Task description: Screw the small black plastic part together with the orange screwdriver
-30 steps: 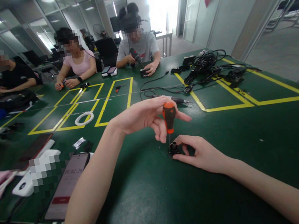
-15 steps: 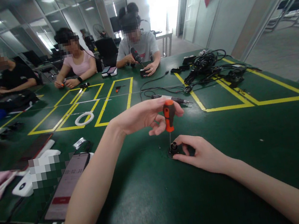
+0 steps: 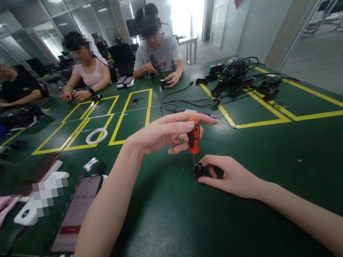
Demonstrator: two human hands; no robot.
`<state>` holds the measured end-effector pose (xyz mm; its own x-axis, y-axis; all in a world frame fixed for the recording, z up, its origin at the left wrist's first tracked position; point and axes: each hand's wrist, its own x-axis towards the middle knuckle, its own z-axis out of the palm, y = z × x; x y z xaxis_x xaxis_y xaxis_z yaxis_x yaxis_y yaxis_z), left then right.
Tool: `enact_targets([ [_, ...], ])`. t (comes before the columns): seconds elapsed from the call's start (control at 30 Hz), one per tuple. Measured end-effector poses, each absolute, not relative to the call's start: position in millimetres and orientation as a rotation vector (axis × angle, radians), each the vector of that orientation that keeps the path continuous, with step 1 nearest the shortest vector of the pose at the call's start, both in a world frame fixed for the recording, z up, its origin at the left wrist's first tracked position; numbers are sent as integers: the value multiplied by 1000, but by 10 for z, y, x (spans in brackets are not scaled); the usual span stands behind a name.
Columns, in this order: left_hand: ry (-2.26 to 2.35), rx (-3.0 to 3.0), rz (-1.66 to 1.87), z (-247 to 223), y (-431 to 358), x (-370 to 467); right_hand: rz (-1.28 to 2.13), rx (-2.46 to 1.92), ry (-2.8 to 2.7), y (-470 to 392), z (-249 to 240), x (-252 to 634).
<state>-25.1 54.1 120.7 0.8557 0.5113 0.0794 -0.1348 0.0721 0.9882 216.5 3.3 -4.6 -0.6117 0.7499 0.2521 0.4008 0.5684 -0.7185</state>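
Note:
My left hand point(image 3: 169, 133) grips the orange and black handle of a screwdriver point(image 3: 194, 137) from above, thumb and curled fingers around it and the index finger stretched out past it. The screwdriver stands nearly upright, its thin shaft reaching down to a small black part point(image 3: 198, 171) on the green table. With thumb and fingertips, my right hand point(image 3: 229, 176) pinches that black part from the right and holds it against the table. A short round stub rises from the part. What exactly the tip touches is too small to make out.
A phone point(image 3: 80, 211) and a white device point(image 3: 42, 197) lie to the left. Beyond my hands are a white ring point(image 3: 96, 136), yellow tape rectangles and a tangle of black cables point(image 3: 235, 75). Across the table, a co-worker holds a power drill point(image 3: 156, 63); another person's hand is at far left.
My left index finger has straightened out to the right over the handle, and the screwdriver's top has shifted slightly. My right hand and the black part stay in place.

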Motion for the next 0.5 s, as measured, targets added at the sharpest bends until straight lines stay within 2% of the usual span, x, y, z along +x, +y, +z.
enact_targets([
  [0.27,291,1338,383,1213,579,-231,843,-906,-2246,28,-48,2162],
  [0.5,263,1348,429,1211,552,-225,828,-912,-2254,28,-46,2164],
])
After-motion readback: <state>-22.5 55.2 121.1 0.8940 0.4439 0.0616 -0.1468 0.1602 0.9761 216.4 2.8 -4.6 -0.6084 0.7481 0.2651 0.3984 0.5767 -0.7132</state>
